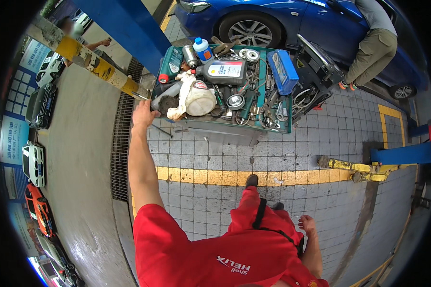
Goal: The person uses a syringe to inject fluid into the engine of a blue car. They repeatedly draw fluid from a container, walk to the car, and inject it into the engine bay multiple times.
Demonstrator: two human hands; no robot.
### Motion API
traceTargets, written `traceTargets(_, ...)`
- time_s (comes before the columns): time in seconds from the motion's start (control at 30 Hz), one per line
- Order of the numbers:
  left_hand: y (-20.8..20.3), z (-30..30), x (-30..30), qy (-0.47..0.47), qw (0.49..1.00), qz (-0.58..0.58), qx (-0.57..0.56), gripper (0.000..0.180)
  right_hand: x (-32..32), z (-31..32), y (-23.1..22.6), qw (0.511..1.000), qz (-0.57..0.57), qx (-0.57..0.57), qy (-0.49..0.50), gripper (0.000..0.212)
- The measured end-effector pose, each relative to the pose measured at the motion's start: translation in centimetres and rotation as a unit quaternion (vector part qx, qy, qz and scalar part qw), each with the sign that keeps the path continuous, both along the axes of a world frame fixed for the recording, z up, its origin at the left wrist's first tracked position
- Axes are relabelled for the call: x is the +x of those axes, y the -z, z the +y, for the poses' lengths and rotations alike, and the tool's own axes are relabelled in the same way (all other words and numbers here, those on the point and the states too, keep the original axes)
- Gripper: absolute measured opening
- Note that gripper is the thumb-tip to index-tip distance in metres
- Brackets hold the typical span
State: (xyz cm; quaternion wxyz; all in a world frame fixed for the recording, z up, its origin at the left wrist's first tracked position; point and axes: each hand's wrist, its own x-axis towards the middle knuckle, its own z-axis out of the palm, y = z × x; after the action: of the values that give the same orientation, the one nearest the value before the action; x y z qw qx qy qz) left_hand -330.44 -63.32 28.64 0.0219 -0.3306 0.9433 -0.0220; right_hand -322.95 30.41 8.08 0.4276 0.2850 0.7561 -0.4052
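Observation:
My left arm reaches forward, and my left hand (142, 115) is at the near left corner of the tool cart (268, 128). Its fingers look curled, with a thin light rod (141, 97) just beyond them; what they grip is too small to tell. Beside this hand are a dark round brush-like piece (167, 103), a whitish rag (178, 112) and a round, dirty white container (200, 102). My right hand (307, 224) hangs low at my right side, fingers loosely bent and apart, with nothing visible in it.
A grey oil bottle (222, 71), a green bottle (171, 64), a blue box (283, 72) and loose tools crowd the cart. Behind stands a blue car (292, 24), with a person (376, 43) bending at it. A blue post (129, 33) and yellow lift arm (354, 166) flank me.

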Motion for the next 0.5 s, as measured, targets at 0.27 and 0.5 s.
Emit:
traceTargets(0.27,-14.4,4.6,-1.2,0.128,0.97,0.047,-0.202,0.062,0.1,1.7,2.4,1.0,-0.002,-0.023,-0.006,0.045)
traceTargets(0.5,-27.0,12.2,2.0,0.109,0.957,0.035,-0.267,0.049,-4.9,0.0,4.9,0.994,0.052,-0.084,-0.038,0.034)
